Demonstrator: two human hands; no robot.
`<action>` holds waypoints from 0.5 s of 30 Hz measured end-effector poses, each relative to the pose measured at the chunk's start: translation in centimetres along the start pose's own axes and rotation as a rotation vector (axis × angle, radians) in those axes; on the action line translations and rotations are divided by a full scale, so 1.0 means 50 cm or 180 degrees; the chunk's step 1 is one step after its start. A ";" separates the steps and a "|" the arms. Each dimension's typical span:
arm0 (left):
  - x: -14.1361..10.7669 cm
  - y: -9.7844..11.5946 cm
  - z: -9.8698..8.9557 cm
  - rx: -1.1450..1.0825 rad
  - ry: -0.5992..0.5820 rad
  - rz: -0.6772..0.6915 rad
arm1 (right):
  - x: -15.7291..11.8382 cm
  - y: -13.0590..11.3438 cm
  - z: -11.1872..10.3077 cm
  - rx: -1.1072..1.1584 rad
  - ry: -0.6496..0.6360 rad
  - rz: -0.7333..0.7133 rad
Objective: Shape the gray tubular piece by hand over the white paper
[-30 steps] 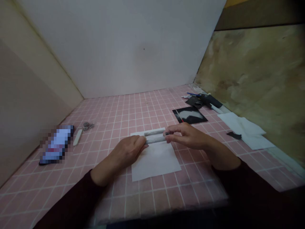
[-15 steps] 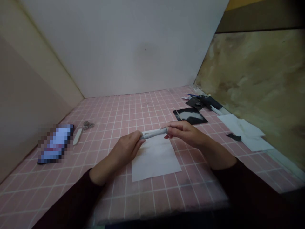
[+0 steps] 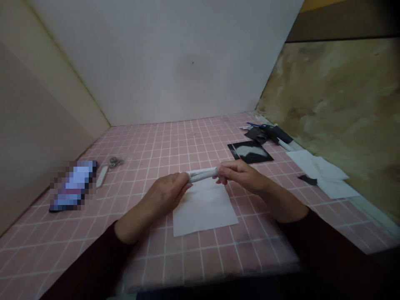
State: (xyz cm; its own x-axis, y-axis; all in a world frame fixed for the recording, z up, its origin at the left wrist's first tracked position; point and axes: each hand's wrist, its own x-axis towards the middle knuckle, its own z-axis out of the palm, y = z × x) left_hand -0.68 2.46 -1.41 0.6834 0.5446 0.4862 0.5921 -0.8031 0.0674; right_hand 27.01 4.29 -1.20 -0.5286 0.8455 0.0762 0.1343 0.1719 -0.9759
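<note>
A slim greyish-white roll is held nearly level between both hands. My left hand pinches its left end, and the fingers of my right hand close round its right end. Beneath the roll, a white sheet of paper lies flat on the pink tiled-pattern table. Part of the sheet's far edge shows behind the roll. The inner fingers of both hands are partly hidden.
At the left lie a blurred-out phone, a white stick and small grey rings. Toward the right are a black sheet with white powdery marks, dark scraps, white papers and a small black piece.
My left hand has shifted slightly right along the roll and its wrist has turned a little. My right fingers have curled lower around the right end. The view has moved slightly.
</note>
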 end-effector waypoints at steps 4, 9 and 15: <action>0.002 0.009 -0.001 0.0344 0.0063 0.0228 | 0.003 0.018 0.016 0.0873 -0.0247 0.0538; 0.003 0.017 0.006 0.0342 -0.0013 0.0318 | 0.002 0.013 0.024 0.0893 -0.0392 0.0707; -0.001 0.009 0.011 0.0068 -0.0033 0.0088 | -0.004 -0.003 0.017 -0.0442 -0.0020 -0.0153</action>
State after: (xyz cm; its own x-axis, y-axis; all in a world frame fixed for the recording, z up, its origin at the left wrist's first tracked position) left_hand -0.23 2.21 -1.89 0.7039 0.5249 0.4786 0.5818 -0.8126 0.0354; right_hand 26.39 3.69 -1.23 -0.5424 0.8315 0.1205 0.2231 0.2808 -0.9335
